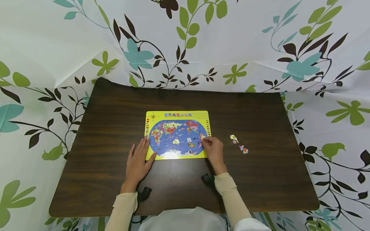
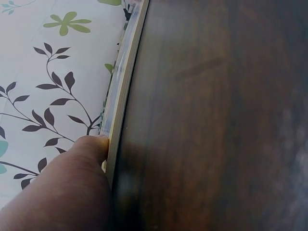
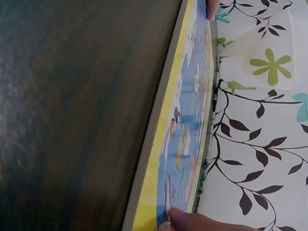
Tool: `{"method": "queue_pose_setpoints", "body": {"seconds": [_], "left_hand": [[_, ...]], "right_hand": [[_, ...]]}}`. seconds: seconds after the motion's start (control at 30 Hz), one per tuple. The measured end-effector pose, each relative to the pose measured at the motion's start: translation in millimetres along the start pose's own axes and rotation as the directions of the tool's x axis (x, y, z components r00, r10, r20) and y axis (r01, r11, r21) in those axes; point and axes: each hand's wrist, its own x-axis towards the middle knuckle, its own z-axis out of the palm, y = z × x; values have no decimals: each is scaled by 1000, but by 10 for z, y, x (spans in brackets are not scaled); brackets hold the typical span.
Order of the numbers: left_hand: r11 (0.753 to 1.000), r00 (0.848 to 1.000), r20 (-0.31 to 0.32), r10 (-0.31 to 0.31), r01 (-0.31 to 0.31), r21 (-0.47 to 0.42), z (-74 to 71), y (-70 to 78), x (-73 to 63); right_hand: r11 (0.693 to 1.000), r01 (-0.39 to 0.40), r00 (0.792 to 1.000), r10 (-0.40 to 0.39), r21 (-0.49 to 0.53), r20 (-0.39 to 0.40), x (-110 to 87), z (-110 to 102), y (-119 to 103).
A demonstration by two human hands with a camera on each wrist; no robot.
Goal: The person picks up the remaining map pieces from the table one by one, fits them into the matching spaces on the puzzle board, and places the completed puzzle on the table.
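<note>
Resting on the left border of the map board [image 1: 171, 148] in the head view, the left hand [image 1: 137, 165] is keeping its fingers straight; the board is lying on the table [image 1: 266, 186]. The right hand [image 1: 214, 151] is working at the map's right side. Most of the map is looking filled; several loose pieces [image 1: 245, 150] are lying right of the board, apparently left to place. In the left wrist view, a digit, seemingly the thumb [image 2: 94, 147], is touching the edge. In the right wrist view, the fingertips [image 3: 178, 216] are pinching, seemingly on a small pinkish piece [image 3: 168, 195].
</note>
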Motion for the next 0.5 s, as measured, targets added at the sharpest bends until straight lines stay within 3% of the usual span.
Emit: {"method": "queue_pose_setpoints", "body": {"seconds": [0.3,0.5], "left_hand": [[1000,1000,-5,-1,1,-3,1,-6,-6],[1000,1000,1,1,-1,2,15,-18,-10]], "right_hand": [[1000,18,1000,-18,-9,0,-61,21,-40],[999,32,998,-32,9,46,-73,-6,7]]}}
